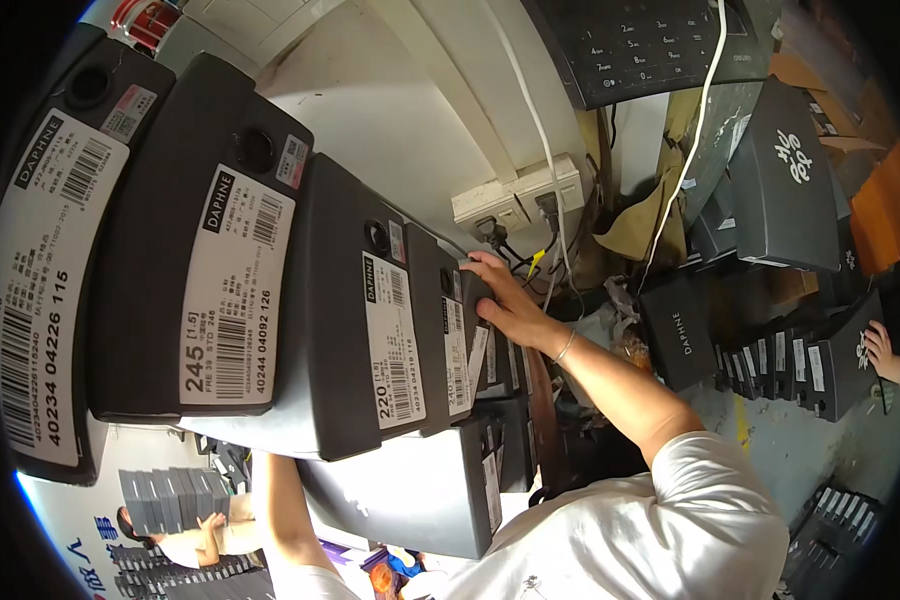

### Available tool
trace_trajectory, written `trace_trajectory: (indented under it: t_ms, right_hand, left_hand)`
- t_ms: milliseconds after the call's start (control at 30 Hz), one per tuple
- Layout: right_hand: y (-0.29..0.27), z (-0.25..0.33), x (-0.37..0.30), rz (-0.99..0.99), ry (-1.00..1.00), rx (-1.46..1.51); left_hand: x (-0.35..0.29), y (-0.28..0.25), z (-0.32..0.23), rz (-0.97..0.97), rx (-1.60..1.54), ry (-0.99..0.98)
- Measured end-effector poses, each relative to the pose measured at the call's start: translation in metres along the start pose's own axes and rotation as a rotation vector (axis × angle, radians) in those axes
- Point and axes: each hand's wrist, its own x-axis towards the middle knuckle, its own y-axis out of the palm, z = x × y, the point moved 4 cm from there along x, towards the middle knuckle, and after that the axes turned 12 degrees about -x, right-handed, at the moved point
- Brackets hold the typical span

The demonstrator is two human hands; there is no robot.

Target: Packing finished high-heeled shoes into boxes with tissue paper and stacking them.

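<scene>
A row of dark grey shoe boxes (pixel 355 330) with white barcode labels runs from the left rim to the middle, its label ends facing me. My right hand (pixel 505 300) grips the far end of this row. Its thumb lies on the label side of the end box (pixel 477 290), and its fingers go over the top edge. My left forearm (pixel 282 500) reaches up beneath the large boxes, which hide the left hand. Below the row, another shoe box (pixel 410 490) shines in bright light beside my shirt.
Wall sockets (pixel 518 203) with plugs and hanging white cables are just beyond my right hand. A black keypad panel (pixel 640 50) is above. At right, another person's hand (pixel 885 355) touches lined-up boxes (pixel 780 365). At lower left, a person carries stacked boxes (pixel 175 500).
</scene>
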Motion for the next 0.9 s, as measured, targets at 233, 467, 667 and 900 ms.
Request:
trace_trajectory:
  t_ms: [233,467,667,900]
  right_hand:
    - [-0.01,-0.003,0.003,-0.079,-0.053,-0.119]
    - [-0.008,-0.006,0.007,-0.183,0.01,-0.127]
    - [-0.004,0.002,0.009,-0.178,0.19,-0.042]
    - [-0.038,0.07,0.051,-0.216,-0.024,0.111]
  left_hand:
    - [-0.032,-0.002,-0.017,-0.046,-0.006,0.001]
    - [-0.054,0.0,-0.024,-0.079,-0.02,0.005]
    - [-0.053,0.005,-0.032,-0.046,-0.061,-0.011]
    - [-0.106,0.042,-0.059,-0.083,-0.364,0.025]
